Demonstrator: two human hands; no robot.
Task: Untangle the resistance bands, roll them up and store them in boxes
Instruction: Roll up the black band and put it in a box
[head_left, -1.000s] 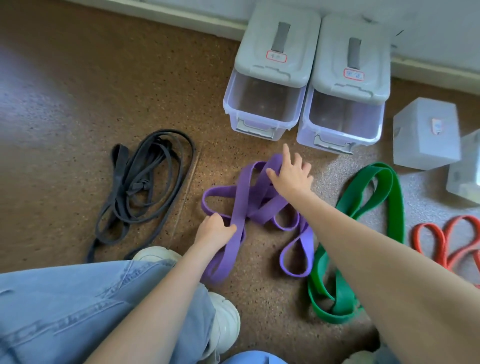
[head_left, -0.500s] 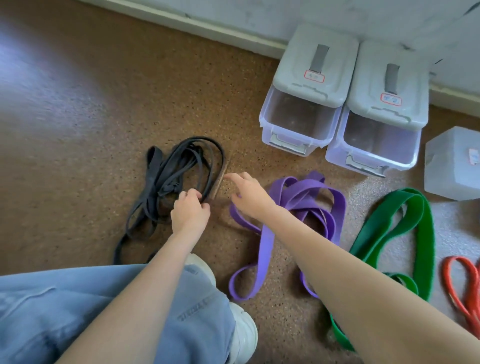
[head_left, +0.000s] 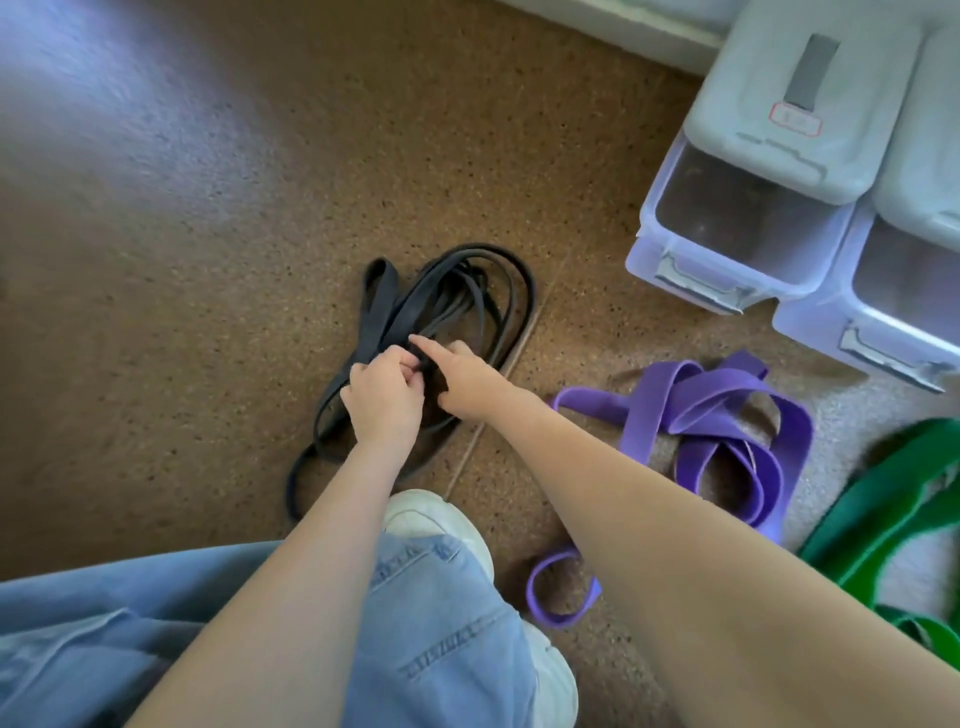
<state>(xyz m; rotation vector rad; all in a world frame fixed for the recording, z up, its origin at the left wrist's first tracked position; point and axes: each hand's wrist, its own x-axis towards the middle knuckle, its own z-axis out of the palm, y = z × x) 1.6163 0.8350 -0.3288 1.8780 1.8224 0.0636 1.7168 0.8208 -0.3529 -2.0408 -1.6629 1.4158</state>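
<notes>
A tangle of black resistance bands (head_left: 457, 296) lies on the brown floor in the middle of the view. My left hand (head_left: 382, 397) is closed around a bunch of black strands at the tangle's centre. My right hand (head_left: 460, 376) rests on the same tangle right beside it, index finger stretched out over the strands; its grip is hidden. A purple band (head_left: 722, 421) lies loosely looped to the right, and a green band (head_left: 883, 514) at the right edge. Two clear storage boxes with grey lids (head_left: 748, 208) (head_left: 904, 291) stand at the upper right, their front openings showing nothing inside.
My knee in blue jeans (head_left: 363, 639) and a white shoe (head_left: 436, 519) fill the lower left, close to the black tangle. A white baseboard (head_left: 623, 21) runs along the top. Bare brown floor stretches to the left.
Both hands left the purple band and moved left onto the black tangle. My left hand closed on black strands, and my view shifted left so the boxes slid to the right.
</notes>
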